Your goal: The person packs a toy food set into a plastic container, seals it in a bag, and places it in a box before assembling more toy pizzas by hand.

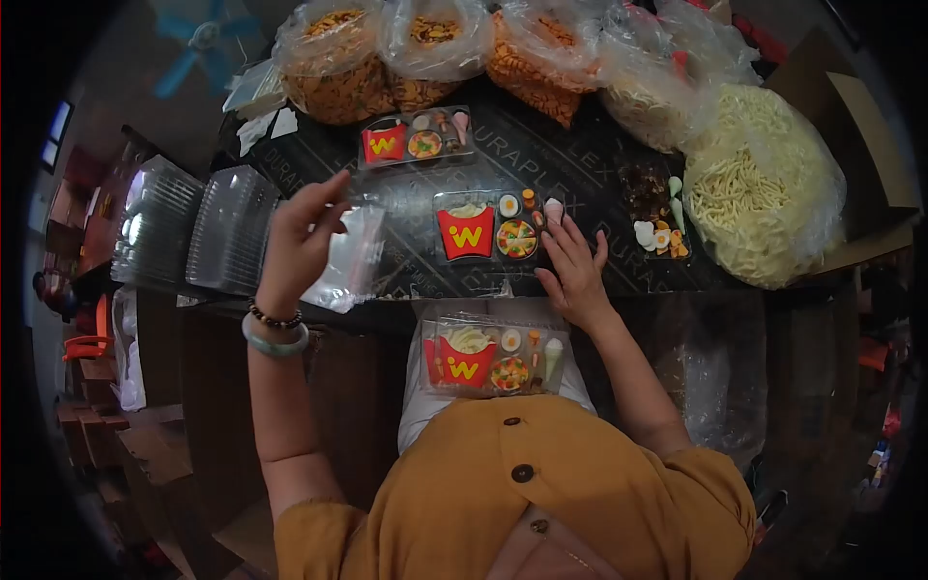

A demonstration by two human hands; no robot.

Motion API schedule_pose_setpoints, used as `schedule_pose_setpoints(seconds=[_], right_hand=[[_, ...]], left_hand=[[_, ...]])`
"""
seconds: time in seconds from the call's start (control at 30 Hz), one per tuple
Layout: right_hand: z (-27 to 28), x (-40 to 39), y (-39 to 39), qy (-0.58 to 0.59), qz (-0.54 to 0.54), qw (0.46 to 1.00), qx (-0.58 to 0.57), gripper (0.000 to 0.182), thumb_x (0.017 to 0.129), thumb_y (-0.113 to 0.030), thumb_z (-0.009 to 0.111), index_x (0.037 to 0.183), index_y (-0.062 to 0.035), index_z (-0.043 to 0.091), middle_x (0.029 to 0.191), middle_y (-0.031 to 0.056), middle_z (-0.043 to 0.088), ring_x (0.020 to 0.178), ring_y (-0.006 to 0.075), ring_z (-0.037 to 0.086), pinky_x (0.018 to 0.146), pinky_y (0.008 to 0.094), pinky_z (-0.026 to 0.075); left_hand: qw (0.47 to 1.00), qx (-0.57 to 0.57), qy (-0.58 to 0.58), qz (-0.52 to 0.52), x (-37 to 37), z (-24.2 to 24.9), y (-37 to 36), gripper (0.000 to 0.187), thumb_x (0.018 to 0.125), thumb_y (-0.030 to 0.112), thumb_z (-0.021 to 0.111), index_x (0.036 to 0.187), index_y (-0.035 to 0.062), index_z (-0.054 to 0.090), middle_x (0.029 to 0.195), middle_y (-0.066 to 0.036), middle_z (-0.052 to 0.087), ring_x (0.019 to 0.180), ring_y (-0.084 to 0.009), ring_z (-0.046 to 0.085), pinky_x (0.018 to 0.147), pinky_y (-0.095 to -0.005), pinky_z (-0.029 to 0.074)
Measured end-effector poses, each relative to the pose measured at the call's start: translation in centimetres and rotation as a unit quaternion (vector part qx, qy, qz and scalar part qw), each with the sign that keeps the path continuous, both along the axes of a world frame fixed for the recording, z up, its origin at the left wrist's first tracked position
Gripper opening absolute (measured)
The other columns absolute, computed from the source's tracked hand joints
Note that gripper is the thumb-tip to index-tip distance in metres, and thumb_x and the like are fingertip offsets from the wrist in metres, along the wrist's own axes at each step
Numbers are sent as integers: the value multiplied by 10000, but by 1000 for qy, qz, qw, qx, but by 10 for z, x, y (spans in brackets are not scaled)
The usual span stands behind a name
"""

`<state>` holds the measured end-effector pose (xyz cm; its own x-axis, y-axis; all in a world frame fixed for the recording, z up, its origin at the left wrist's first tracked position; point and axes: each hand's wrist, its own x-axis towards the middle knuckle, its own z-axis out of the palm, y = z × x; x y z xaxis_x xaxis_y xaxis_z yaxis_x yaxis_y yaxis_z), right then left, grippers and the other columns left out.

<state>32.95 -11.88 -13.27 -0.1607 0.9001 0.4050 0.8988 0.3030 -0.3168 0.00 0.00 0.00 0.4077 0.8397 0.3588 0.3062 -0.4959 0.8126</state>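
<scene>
On the dark table, a clear plastic tray [491,198] holds a red fries box [466,235], a small toy pizza [516,239], a fried egg [509,205] and a pink ice cream cone [553,211]. My right hand [577,269] lies at its right end, fingers spread, fingertips by the cone. My left hand [307,230] is raised over a stack of clear plastic bags [353,259], its fingers loosely bent and apart, with nothing visible in them. A filled pack [488,358] rests on my lap; another filled tray [416,138] sits farther back.
Stacks of clear plastic trays [227,227] stand at the left. Big bags of small orange pieces [338,77] line the back. A large bag of pale fries-like pieces [759,193] is at the right, beside small loose toy foods [660,235] and a cardboard box [875,145].
</scene>
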Motion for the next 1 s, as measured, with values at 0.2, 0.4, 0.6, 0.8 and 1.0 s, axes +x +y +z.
schedule_pose_setpoints(seconds=[0.2, 0.4, 0.6, 0.8, 1.0], right_hand=[[-1, 19, -8, 110, -63, 991, 45, 313, 856, -133, 563, 1150, -25, 564, 1313, 122, 474, 1245, 294, 416, 1046, 501, 176], [21, 51, -1, 228, -119, 965, 50, 445, 810, -199, 659, 1205, -38, 532, 1342, 153, 437, 1258, 299, 403, 1014, 404, 326], [49, 19, 36, -59, 60, 984, -156, 1094, 496, -564, 792, 1398, -162, 319, 1469, 178, 205, 1384, 348, 113, 1066, 586, 23], [43, 15, 72, -101, 104, 962, -231, 1175, 468, -626, 771, 1422, -167, 260, 1477, 184, 180, 1386, 354, 86, 1053, 605, -29], [37, 35, 84, 344, 63, 924, -157, 536, 800, -260, 685, 1250, -30, 505, 1316, 155, 467, 1199, 236, 476, 988, 380, 375]], left_hand=[[976, -163, 32, -140, 75, -35, 27, 305, 870, -4, 549, 1169, 40, 595, 843, -19, 568, 718, -73, 539, 634, -230, 472], [968, -49, 181, -167, 136, -92, 62, 275, 825, 90, 629, 1094, 33, 631, 889, -73, 616, 772, -193, 585, 697, -310, 477], [966, 148, 192, 86, 127, -102, 24, 410, 787, 196, 655, 1136, 1, 568, 1174, -199, 508, 1085, -359, 481, 894, -421, 414], [973, -14, 166, 162, 109, -127, -12, 401, 834, 196, 608, 1136, -59, 537, 1012, -211, 549, 960, -358, 530, 829, -404, 436], [980, -26, 48, 191, 109, -140, -14, 375, 810, 92, 625, 1156, -26, 545, 874, -123, 531, 787, -244, 552, 722, -311, 464]])
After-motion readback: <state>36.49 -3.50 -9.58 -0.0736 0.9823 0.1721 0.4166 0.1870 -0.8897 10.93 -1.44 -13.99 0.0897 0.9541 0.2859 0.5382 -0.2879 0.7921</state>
